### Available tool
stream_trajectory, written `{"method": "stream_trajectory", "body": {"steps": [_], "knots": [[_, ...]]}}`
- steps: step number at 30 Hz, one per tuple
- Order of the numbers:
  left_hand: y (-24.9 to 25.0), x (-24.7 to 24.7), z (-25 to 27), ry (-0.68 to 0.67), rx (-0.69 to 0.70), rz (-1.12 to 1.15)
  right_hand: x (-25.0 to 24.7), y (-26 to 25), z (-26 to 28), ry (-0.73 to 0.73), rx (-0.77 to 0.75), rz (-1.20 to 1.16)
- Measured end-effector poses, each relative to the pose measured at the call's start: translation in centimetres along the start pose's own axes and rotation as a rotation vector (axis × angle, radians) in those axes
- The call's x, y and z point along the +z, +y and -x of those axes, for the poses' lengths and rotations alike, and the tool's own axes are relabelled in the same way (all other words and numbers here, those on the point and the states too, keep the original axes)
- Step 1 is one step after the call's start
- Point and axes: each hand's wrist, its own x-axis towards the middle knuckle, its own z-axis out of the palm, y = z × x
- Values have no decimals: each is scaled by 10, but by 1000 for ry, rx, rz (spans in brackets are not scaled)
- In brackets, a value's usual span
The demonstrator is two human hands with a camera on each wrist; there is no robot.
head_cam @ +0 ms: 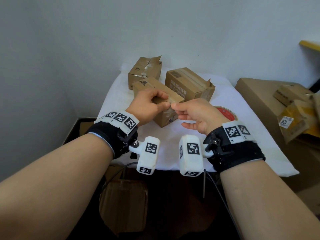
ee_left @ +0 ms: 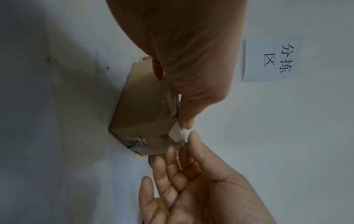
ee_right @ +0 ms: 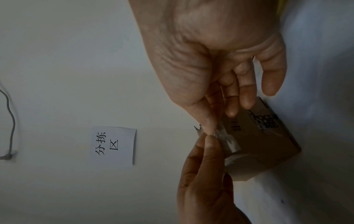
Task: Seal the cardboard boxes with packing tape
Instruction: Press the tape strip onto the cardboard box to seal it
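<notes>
Head view: at the centre of the frame my left hand (head_cam: 149,105) curls over the top of the nearest cardboard box (head_cam: 161,108), thumb and fingers clamped on its near top edge. I judge that it holds the box steady while the tape end is worked. My right hand (head_cam: 195,115), just right of it, pinches something between thumb and forefinger at the box corner, its other fingers loose. That looks like the free end of a clear tape strip, though it is barely visible here. The red tape roll (head_cam: 226,113) lies on the white table (head_cam: 251,144) behind my right hand, apart from both hands. Two more boxes stand higher in the frame: a torn-flapped box (head_cam: 143,70) and a wider box (head_cam: 188,84). A pile of flattened cardboard (head_cam: 285,111) fills the right edge. None of this blocks my hands.

Left wrist view: my left thumb presses the box edge at mid-frame, where the clear tape strip (ee_left: 176,136) comes off the corner. The right hand's fingers (ee_left: 189,153) rise from the bottom to grip it. A paper sign (ee_left: 275,59) hangs on the wall at upper right.

Right wrist view: at centre right, both thumbs meet on the shiny tape over the box corner.
</notes>
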Motion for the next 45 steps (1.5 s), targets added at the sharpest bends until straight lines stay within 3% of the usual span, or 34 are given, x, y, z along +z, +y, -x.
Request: {"method": "stream_trajectory", "body": {"steps": [10,30,33,39,45], "knots": [[0,2,-1,-4,-72,130,-4,0,2,18,5,13],[-3,2,-3,-23,-62,140,-11,-2,-7,162,-11,30],[-4,2,-3,-25,-52,131,-17,-2,-8,218,-41,28],[-4,2,-3,-21,-6,108,-3,0,-8,177,-207,121],[-5,1,-2,-45,45,59,18,3,-16,218,-224,216]]}}
